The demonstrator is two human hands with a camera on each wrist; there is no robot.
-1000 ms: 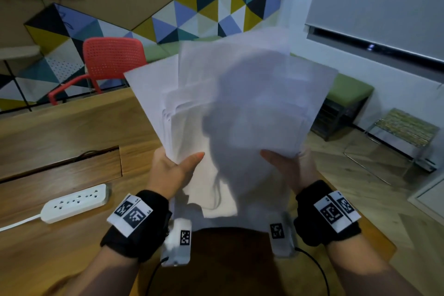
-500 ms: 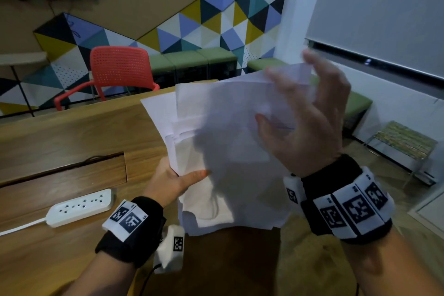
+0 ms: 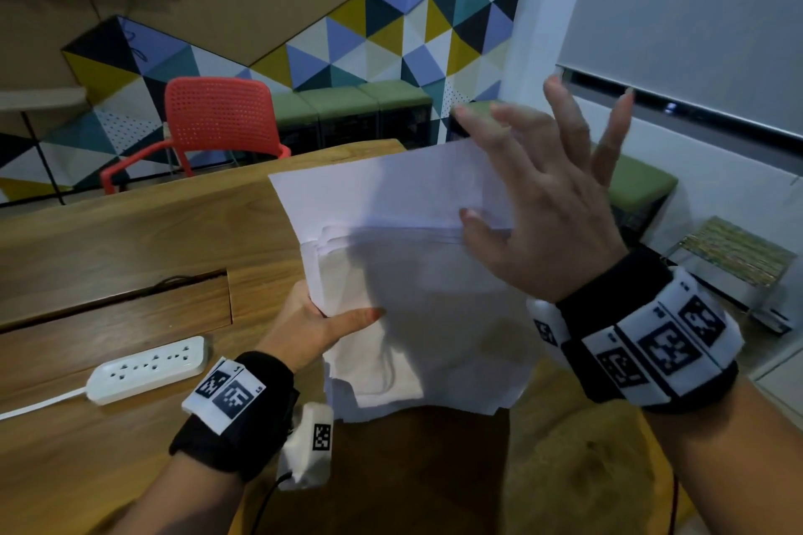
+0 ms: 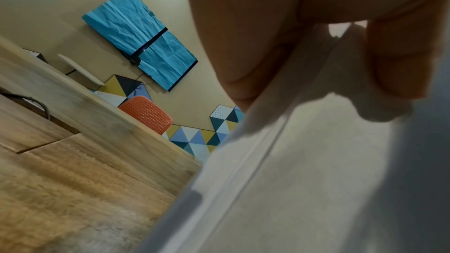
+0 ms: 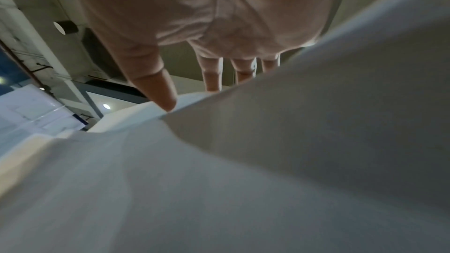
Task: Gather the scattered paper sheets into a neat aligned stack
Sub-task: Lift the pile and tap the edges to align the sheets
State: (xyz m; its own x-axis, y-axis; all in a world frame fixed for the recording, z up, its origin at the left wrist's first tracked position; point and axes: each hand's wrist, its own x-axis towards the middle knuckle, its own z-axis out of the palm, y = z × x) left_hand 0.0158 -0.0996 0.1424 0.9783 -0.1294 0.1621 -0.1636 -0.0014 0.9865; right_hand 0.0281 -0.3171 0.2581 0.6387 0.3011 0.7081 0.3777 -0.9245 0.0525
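A loose, uneven bundle of white paper sheets is held up above the near corner of the wooden table. My left hand grips its left edge, thumb across the front; the left wrist view shows the fingers curled behind the paper sheets. My right hand is spread flat over the upper right part of the bundle. Its thumb touches the paper sheets at their top edge, with the fingers straight above. The sheets' edges are staggered at top and bottom.
A white power strip lies on the table to the left, near a cable slot. A red chair stands behind the table. Green benches line the patterned wall; a wire stool stands on the floor at right.
My right hand has let go of the bundle's lower right edge, risen and spread open over the top of the sheets. The bundle has tipped lower and looks less fanned.
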